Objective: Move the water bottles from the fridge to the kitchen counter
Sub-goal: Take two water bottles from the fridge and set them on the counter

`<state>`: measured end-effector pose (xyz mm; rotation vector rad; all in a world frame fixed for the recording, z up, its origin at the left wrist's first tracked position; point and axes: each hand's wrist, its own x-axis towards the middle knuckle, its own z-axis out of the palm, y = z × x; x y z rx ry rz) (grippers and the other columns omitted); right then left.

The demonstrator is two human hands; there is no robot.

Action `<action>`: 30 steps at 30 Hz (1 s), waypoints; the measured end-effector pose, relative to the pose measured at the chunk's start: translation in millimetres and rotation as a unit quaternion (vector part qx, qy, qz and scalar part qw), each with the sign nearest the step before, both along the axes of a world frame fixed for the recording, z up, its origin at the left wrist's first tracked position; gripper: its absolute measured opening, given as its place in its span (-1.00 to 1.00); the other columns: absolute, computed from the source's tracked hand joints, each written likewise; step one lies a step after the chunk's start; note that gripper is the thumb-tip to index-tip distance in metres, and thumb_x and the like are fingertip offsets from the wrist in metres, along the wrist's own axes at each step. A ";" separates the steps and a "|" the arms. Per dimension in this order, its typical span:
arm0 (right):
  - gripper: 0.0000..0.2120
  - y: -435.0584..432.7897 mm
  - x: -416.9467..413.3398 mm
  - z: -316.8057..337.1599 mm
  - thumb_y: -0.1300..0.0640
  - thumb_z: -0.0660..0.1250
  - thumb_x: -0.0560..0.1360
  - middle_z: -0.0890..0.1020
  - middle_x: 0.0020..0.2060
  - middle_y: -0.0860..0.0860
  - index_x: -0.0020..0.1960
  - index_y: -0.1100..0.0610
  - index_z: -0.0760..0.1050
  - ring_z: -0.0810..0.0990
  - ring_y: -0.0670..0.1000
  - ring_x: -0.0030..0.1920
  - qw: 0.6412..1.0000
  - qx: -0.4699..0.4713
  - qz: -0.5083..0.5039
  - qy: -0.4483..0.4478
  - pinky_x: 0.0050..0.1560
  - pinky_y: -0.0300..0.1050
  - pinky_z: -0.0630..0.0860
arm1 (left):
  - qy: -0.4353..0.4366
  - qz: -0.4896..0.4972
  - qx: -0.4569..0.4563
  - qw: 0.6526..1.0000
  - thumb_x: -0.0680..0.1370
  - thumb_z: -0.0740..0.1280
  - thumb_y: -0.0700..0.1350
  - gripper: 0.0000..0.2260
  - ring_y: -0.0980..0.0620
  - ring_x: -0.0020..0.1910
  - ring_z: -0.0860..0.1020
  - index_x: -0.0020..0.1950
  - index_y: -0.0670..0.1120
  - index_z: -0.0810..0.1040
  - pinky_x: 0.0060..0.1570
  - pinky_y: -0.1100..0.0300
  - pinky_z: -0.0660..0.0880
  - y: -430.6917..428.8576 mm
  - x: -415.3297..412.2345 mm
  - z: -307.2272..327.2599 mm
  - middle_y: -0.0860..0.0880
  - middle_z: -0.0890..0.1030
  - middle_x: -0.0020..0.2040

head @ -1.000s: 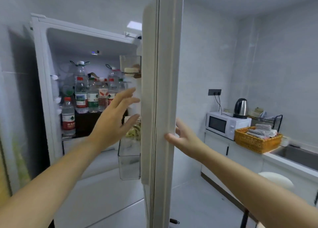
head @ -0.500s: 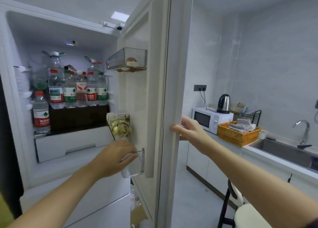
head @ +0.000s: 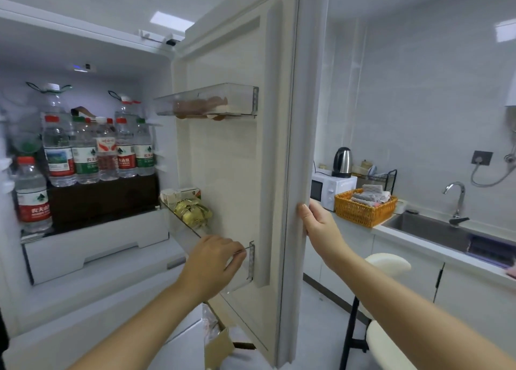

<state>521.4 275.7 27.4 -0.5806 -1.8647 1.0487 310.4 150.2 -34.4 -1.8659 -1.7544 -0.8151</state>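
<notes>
Gripping the free edge of the fridge door [head: 290, 146], the right hand [head: 318, 224] has its fingers wrapped round the far side and its thumb on the seal. The left hand [head: 215, 261] curls over the front rim of the lower door bin [head: 181, 226]. The door stands wide open between the fridge [head: 97, 247] and the kitchen counter [head: 418, 241]. Bare floor shows past the door's edge, and a stool [head: 388, 263] stands close in front of the counter.

The water bottles [head: 83, 149] stand upright in a tight row at the front edge of the upper shelf. Two larger handled jugs stand behind them. One more bottle [head: 32, 194] stands lower, close to the left wall.

On the counter, a microwave [head: 332, 187] carries a kettle [head: 343, 161], and an orange basket [head: 363, 212] sits just beside it. A bare strip of counter runs in front of the sink [head: 435, 228].

The low bottle's red label reads 农夫山 in white. A green label in the row shows 农夫. The other labels are too blurred to read.
</notes>
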 end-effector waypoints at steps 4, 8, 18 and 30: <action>-0.59 7.7 -2.3 -4.8 0.06 0.10 0.68 0.50 0.07 0.44 0.14 0.45 0.41 0.45 0.43 0.08 0.998 -0.034 -0.050 0.033 0.09 0.22 0.49 | -0.016 0.016 0.005 1.000 0.57 0.06 0.11 -0.64 0.09 -0.25 0.50 -0.13 0.05 0.62 -0.12 0.18 0.31 15.1 12.5 -3.3 0.14 0.59 -0.28; -0.59 17.6 -1.4 -3.8 0.05 0.08 0.69 0.51 -0.03 0.39 0.12 0.42 0.42 0.45 0.15 -0.11 0.995 -0.049 -0.075 0.036 0.00 0.02 0.43 | -0.031 0.026 -0.013 0.999 0.53 -0.02 0.10 -0.60 0.05 -0.24 0.47 -0.16 0.01 0.58 -0.08 0.13 0.34 24.0 27.9 1.4 0.11 0.55 -0.29; -0.59 84.6 10.6 -7.6 0.02 0.08 0.69 0.52 -0.03 0.37 0.11 0.38 0.45 0.44 0.07 -0.09 0.994 -0.070 -0.088 0.017 0.00 0.00 0.38 | -0.003 0.080 -0.006 0.997 0.51 -0.08 0.06 -0.57 -0.03 -0.22 0.47 -0.18 -0.03 0.56 -0.15 0.11 0.24 72.0 61.5 2.6 0.05 0.55 -0.28; -0.74 179.5 19.3 -0.9 0.01 0.08 0.69 0.61 0.16 0.18 0.08 0.05 0.52 0.54 0.17 0.23 0.991 -0.119 -0.062 0.013 0.33 0.13 0.45 | 0.035 -0.012 -0.051 0.998 0.57 -0.04 0.23 -0.59 0.03 -0.10 0.48 0.00 0.07 0.53 -0.05 0.07 0.32 140.7 53.6 4.7 0.10 0.54 -0.15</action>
